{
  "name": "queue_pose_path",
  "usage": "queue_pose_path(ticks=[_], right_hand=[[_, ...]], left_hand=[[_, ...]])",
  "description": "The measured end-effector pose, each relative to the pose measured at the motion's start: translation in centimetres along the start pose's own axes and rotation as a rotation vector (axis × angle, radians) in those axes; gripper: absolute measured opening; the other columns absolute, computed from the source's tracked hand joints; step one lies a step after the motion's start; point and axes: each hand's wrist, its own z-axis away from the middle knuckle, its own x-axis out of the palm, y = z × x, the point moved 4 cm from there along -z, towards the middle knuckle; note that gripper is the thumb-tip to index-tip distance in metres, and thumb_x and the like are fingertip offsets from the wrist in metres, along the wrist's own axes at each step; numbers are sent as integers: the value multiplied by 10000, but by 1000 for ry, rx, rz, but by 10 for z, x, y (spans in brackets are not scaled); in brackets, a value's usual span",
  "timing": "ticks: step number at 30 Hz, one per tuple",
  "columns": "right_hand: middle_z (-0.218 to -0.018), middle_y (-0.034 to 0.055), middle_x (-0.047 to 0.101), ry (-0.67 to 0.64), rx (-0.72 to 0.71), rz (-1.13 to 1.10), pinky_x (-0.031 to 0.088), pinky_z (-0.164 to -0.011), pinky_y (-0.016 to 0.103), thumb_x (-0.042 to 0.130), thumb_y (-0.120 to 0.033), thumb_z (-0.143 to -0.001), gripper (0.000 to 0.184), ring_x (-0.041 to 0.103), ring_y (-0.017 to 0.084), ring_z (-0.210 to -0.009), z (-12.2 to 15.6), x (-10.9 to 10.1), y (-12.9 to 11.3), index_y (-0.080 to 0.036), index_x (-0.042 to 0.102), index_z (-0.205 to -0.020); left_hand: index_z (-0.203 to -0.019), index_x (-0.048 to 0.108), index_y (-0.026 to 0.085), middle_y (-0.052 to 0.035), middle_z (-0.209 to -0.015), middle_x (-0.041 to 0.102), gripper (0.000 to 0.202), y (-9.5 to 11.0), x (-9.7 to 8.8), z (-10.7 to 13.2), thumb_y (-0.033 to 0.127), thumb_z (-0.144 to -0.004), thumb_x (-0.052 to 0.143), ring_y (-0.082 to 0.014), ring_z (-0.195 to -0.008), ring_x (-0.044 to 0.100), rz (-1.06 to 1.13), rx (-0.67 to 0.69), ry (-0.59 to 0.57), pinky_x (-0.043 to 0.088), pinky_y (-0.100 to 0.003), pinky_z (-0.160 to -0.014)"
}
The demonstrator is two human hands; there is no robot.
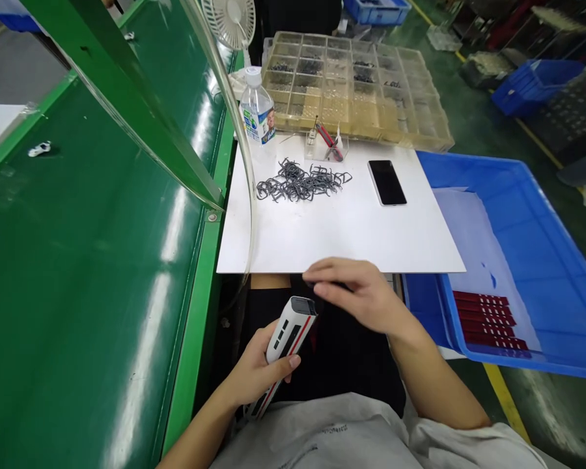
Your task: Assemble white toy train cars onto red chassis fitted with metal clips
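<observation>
My left hand (258,371) is closed around a white toy train car (286,339) with a red stripe and dark windows, held over my lap below the white board's front edge. My right hand (359,293) hovers at the train car's upper end, fingers curled together over a small dark piece that I cannot make out. On the white board (342,228) lies a heap of dark metal wire clips (300,180), far from both hands.
A black phone (387,182) lies on the board, with a water bottle (257,114) and a small clear holder of tools (325,143) behind. A compartment tray (356,85) sits at the back. A blue bin (517,260) with red parts (488,319) stands right; green conveyor (92,260) left.
</observation>
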Motion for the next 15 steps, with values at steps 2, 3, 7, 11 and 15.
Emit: queue_pose_path(ticks=[2,3,7,11,15], right_hand=[[-1265,45,841,-66,-49,17,672,-1010,387,743,-292,-1074,223,807,228,-1155,21,13,-24,-348,886,-1236],[-1280,43,835,-66,-70,47,675,-1015,394,718,-264,-1087,258,799,228,-1169,29,16,-32,-363,878,-1263],[-1301,44,822,-11,-132,140,691,-975,413,675,-232,-1106,350,774,241,-1180,46,21,-42,-405,831,-1368],[-1301,51,811,31,-170,194,700,-923,399,687,-202,-1098,400,765,237,-1164,55,19,-40,-426,802,-1408],[-1311,86,801,39,-263,211,703,-866,365,679,-148,-1096,384,750,223,-1159,61,21,-43,-332,792,-1413]], left_hand=[[-1079,683,178,14,-738,607,490,0,3,0,612,-924,850,-133,-566,588,-21,11,-36,512,-252,-546],[-1069,680,179,14,-729,608,470,0,4,1,596,-928,847,-134,-560,591,-31,15,-48,512,-252,-544],[-1018,680,182,11,-714,615,416,0,8,1,552,-924,846,-136,-537,586,-66,23,-64,490,-246,-520],[-1011,702,180,19,-710,605,360,2,9,1,509,-942,832,-134,-554,578,-98,55,-80,477,-239,-521],[-1077,725,162,23,-730,603,347,3,11,0,476,-960,818,-122,-563,567,-121,135,-119,438,-221,-513]])
